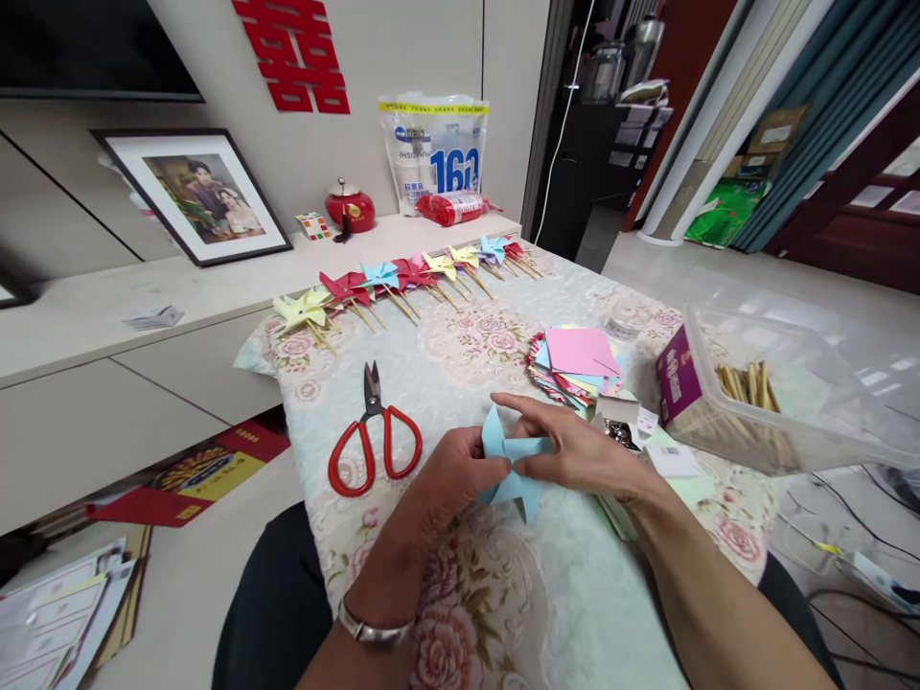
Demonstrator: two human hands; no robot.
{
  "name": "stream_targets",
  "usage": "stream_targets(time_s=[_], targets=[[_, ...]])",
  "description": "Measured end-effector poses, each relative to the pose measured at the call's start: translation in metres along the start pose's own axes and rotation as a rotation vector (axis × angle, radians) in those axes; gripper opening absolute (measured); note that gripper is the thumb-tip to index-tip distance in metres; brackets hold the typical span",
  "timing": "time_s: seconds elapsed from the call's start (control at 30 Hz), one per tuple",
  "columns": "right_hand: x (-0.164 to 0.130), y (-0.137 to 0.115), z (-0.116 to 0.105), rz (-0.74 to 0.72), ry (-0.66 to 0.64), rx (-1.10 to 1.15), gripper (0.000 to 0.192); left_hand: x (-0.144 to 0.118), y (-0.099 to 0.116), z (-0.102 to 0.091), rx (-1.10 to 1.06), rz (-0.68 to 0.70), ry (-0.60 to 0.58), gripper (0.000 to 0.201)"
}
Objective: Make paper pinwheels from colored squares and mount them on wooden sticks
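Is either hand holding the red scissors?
No, the red scissors lie on the tablecloth while both the left hand and right hand hold blue paper.

read "160" in large blue digits on the white plastic bag [433, 144] against the wall; smaller print above it too blurred to make out. saw a big red double-happiness sign [294, 53] stuck on the wall. noticed lettering on the purple box [677, 373] at the table's right edge, unreadable.
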State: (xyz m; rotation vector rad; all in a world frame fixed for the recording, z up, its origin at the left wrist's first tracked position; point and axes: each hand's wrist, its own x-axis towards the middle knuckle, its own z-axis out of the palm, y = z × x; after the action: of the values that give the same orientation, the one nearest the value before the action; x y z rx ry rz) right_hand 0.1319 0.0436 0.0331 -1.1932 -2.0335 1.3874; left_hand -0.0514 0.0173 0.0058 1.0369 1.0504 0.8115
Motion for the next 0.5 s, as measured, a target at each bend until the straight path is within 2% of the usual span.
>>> stream_targets(time_s=[0.5], targets=[[-0.0007,-0.0057,0.0028,-0.031,-0.042,-0.073,0.081,0.0042,-0.0055,0.0009,0.107,0.036,-0.001,0.007]])
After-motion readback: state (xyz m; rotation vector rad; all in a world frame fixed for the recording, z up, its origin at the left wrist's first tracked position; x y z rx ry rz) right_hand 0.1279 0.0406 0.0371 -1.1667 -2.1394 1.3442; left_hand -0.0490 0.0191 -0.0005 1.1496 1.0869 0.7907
